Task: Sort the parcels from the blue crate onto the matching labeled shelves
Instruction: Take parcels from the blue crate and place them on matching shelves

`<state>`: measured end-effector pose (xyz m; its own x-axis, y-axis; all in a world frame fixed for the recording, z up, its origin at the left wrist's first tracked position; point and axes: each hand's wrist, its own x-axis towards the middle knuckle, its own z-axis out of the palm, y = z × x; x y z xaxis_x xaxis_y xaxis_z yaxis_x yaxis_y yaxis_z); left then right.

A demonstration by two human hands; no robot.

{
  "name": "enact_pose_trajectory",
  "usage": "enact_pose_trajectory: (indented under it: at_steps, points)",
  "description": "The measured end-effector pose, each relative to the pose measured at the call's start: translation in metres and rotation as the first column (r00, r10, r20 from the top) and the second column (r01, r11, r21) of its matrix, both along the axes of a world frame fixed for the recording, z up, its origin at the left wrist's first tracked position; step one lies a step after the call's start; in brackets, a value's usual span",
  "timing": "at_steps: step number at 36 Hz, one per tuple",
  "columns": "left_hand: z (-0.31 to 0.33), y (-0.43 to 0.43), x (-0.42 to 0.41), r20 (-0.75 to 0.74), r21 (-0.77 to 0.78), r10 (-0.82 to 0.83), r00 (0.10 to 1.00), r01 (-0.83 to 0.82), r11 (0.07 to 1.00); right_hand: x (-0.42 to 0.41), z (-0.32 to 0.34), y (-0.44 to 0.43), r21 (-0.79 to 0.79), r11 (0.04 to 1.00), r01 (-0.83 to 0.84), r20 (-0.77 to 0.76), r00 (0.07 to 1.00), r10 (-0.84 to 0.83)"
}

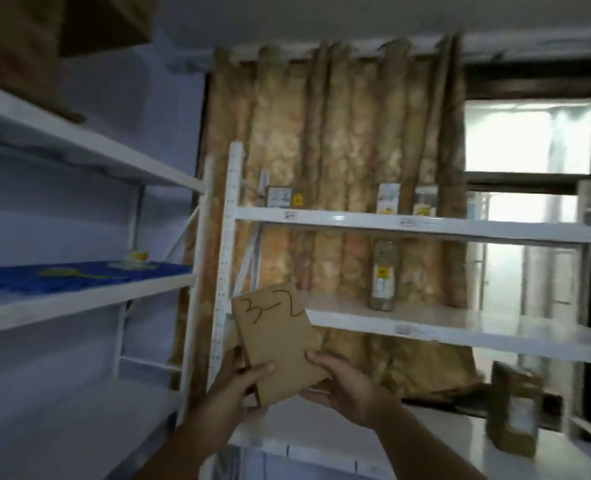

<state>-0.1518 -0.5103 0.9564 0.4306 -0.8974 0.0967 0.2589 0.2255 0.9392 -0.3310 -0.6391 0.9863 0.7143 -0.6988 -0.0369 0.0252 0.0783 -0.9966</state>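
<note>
Both hands on it! The left hand [244,384] has its thumb across the front face and fingers curled behind the lower left edge. The right hand [344,384] pinches the lower right corner, thumb on top. That makes a firm two-handed hold on the flat brown parcel [275,344]. It's held up facing the camera, long axis running upward and leaning a little left, with "3-2" inked across its top end.

Outward now: the parcel's upper edge sits just in front of the white upright post [230,237] of the facing rack. The middle shelf [460,322] runs away to the right at about the height of the writing. So the target, I'd judge, lies ahead and to the right, which puts the right hand nearer for the reach. The shelf labels [405,329] on the front lips are too blurred to read, so the matching level can't be called from here.

One standing parcel [384,275] is upright on that middle shelf, with more on the upper shelf [460,228], against a patterned curtain [339,133]. Off left, a second rack carries a blue mat [79,275].
</note>
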Motion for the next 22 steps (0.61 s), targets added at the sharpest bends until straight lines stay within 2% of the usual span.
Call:
enact_pose_trajectory:
  at_steps: [7, 10, 17, 22]
  points:
    - [0.091, -0.064, -0.102, 0.202, -0.107, -0.151, 0.968, 0.175, 0.979, -0.149, 0.069, -0.033, -0.218, 0.966, 0.14, 0.065, 0.989, -0.129]
    - [0.115, -0.07, -0.142, 0.291, -0.124, -0.188, 0.938, 0.232, 0.965, -0.193, 0.087, -0.034, -0.248, 0.954, 0.166, 0.102, 0.984, -0.145]
    - [0.146, -0.081, -0.189, 0.387, -0.138, -0.217, 0.896, 0.289, 0.947, -0.251, 0.112, -0.038, -0.334, 0.921, 0.202, 0.163, 0.974, -0.155]
    - [0.154, -0.086, -0.198, 0.442, -0.132, -0.215, 0.871, 0.301, 0.944, -0.263, 0.113, -0.041, -0.326, 0.918, 0.228, 0.198, 0.966, -0.17]
